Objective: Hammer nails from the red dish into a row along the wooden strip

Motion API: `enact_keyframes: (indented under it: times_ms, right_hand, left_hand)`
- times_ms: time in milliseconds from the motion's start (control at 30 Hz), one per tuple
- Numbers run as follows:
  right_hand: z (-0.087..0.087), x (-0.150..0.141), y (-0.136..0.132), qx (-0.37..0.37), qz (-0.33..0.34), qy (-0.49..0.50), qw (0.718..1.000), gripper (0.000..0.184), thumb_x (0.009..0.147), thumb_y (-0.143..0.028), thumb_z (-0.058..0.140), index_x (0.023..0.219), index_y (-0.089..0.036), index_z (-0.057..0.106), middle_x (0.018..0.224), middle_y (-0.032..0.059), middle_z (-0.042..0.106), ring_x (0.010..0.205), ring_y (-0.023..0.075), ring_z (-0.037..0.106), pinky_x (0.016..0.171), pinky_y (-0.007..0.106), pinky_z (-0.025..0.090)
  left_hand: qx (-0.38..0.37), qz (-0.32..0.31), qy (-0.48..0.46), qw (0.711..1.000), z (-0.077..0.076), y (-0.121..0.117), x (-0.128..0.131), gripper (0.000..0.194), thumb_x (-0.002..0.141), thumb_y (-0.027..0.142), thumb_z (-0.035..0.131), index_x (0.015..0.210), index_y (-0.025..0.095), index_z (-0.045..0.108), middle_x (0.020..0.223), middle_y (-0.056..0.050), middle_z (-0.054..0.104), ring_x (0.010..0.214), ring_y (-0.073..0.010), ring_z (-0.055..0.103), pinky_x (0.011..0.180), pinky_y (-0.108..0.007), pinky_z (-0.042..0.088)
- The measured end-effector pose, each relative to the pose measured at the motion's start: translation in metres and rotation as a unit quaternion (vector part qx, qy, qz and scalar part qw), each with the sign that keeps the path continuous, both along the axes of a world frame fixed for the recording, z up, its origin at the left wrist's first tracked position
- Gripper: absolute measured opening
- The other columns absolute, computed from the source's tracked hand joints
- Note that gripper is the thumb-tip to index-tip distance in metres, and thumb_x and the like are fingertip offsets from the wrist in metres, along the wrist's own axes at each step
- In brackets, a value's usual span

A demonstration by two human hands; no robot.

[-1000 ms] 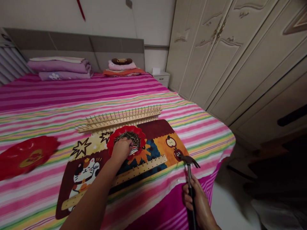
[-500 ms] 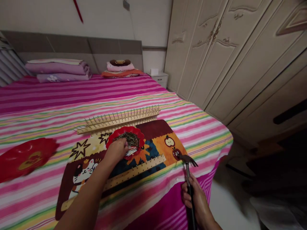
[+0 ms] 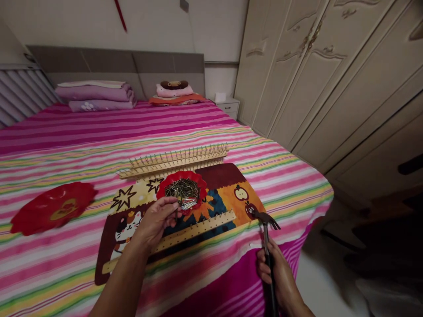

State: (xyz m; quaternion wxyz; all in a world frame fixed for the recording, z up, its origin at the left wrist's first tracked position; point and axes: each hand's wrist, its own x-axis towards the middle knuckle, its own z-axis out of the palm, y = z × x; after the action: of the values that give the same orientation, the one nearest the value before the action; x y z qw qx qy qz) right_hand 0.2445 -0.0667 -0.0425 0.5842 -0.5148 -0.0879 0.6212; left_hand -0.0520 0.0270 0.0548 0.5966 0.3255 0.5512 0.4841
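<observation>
- Wooden strip [image 3: 194, 230] lies on mat [image 3: 222, 173], nailed only toward its right end; other visible holes look unfilled.
- Strips behind [image 3: 175, 164] bristle with nails.
- Right hand [image 3: 279, 272] is closed round hammer [image 3: 265, 233]; left hand [image 3: 159, 221], half-closed, has unclear hold.

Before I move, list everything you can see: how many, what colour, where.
Bed: one, striped multicolour, centre
Mat: one, patterned, on bed
Bowl: one, red, on mat
Nails: many, metallic, in bowl and strips
Rear strips: at least two, pale wood, behind bowl
Front strip: one, pale wood, on mat
Tray: one, red, left
Hammer: one, dark, right
Folded piles: two, purple and pink-orange, by headboard
Headboard: one, grey, back
Nightstand: one, white, back
Wardrobe: one, cream, right
Left hand: one, bare, beside bowl, grip contents unclear
Right hand: one, bare, grip around hammer
</observation>
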Motion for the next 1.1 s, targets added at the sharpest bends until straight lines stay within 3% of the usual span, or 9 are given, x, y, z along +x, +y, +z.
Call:
enact_keyframes:
  times_ms: [133,267,400,467,567,667,867,1000,1100]
  right_hand:
    - [0.003,-0.002,-0.001,0.0,0.003,-0.007,1.0,0.042,0.065,-0.043,0.071,0.093,-0.027,0.045,0.051,-0.0107,0.047,0.032,0.0024,0.032,0.03,0.009,0.018]
    - [0.006,-0.004,-0.002,0.005,-0.001,-0.006,1.0,0.036,0.067,-0.041,0.07,0.087,-0.026,0.044,0.052,-0.0104,0.047,0.033,0.002,0.032,0.03,0.009,0.018]
    - [0.006,-0.004,-0.002,0.006,-0.004,-0.011,1.0,0.038,0.067,-0.043,0.07,0.089,-0.026,0.044,0.051,-0.0105,0.046,0.032,0.0023,0.031,0.03,0.009,0.018]
    - [0.004,-0.002,-0.002,0.007,0.0,-0.012,1.0,0.038,0.068,-0.043,0.069,0.09,-0.026,0.044,0.051,-0.0104,0.046,0.032,0.0021,0.031,0.03,0.009,0.018]
    - [0.002,0.0,-0.001,0.009,0.008,-0.004,1.0,0.037,0.068,-0.043,0.07,0.086,-0.025,0.044,0.052,-0.0101,0.046,0.033,0.0019,0.031,0.03,0.009,0.019]
    - [0.001,0.001,0.0,0.011,0.006,0.004,1.0,0.038,0.067,-0.044,0.07,0.084,-0.025,0.043,0.052,-0.0102,0.047,0.033,0.0018,0.031,0.03,0.009,0.019]
    - [0.0,0.003,0.001,0.004,0.007,0.003,1.0,0.041,0.065,-0.049,0.072,0.086,-0.025,0.045,0.052,-0.0105,0.046,0.033,0.0012,0.029,0.029,0.009,0.017]
    - [-0.004,0.004,0.002,0.004,0.007,0.006,1.0,0.042,0.065,-0.052,0.071,0.086,-0.025,0.046,0.052,-0.0104,0.046,0.032,0.0012,0.029,0.029,0.009,0.017]
    - [-0.004,0.004,0.003,0.006,0.003,0.01,1.0,0.043,0.065,-0.052,0.071,0.087,-0.025,0.045,0.052,-0.0104,0.046,0.032,0.0014,0.029,0.029,0.009,0.017]
  left_hand:
    - [-0.002,0.042,0.036,0.998,0.0,-0.002,-0.002,0.037,0.056,0.03,0.076,0.085,0.015,0.056,0.065,-0.001,0.063,0.057,-0.0113,0.06,0.04,-0.015,0.044]
    - [0.023,0.094,0.171,0.981,0.01,0.03,-0.009,0.012,0.075,0.024,0.055,0.082,0.014,0.054,0.073,-0.004,0.064,0.067,-0.0098,0.064,0.062,-0.021,0.055]
    - [0.046,0.112,0.313,0.942,0.017,0.058,-0.019,0.021,0.079,0.025,0.049,0.096,0.015,0.056,0.096,-0.006,0.065,0.081,-0.0121,0.063,0.071,-0.024,0.053]
    - [0.047,0.073,0.393,0.915,0.011,0.06,-0.019,0.018,0.075,0.022,0.054,0.091,0.017,0.061,0.089,-0.004,0.066,0.078,-0.0138,0.061,0.071,-0.026,0.051]
    - [0.065,-0.042,0.48,0.874,-0.004,0.054,-0.006,0.012,0.072,0.019,0.058,0.08,0.02,0.067,0.075,0.001,0.066,0.07,-0.0126,0.059,0.07,-0.023,0.048]
    - [0.087,-0.134,0.551,0.819,-0.016,0.054,0.014,0.015,0.072,0.016,0.058,0.077,0.022,0.07,0.081,0.0,0.066,0.075,-0.012,0.058,0.072,-0.022,0.046]
    - [0.091,-0.204,0.652,0.724,-0.015,0.07,0.032,0.021,0.076,0.014,0.048,0.075,0.018,0.069,0.086,-0.009,0.065,0.087,-0.0195,0.061,0.078,-0.028,0.045]
    - [0.084,-0.235,0.668,0.701,-0.01,0.077,0.038,0.021,0.071,0.007,0.049,0.072,0.016,0.068,0.087,-0.011,0.066,0.087,-0.0207,0.062,0.079,-0.029,0.045]
    - [0.083,-0.246,0.658,0.707,-0.004,0.078,0.038,0.017,0.069,0.006,0.051,0.066,0.015,0.065,0.083,-0.013,0.067,0.084,-0.0224,0.063,0.077,-0.031,0.045]
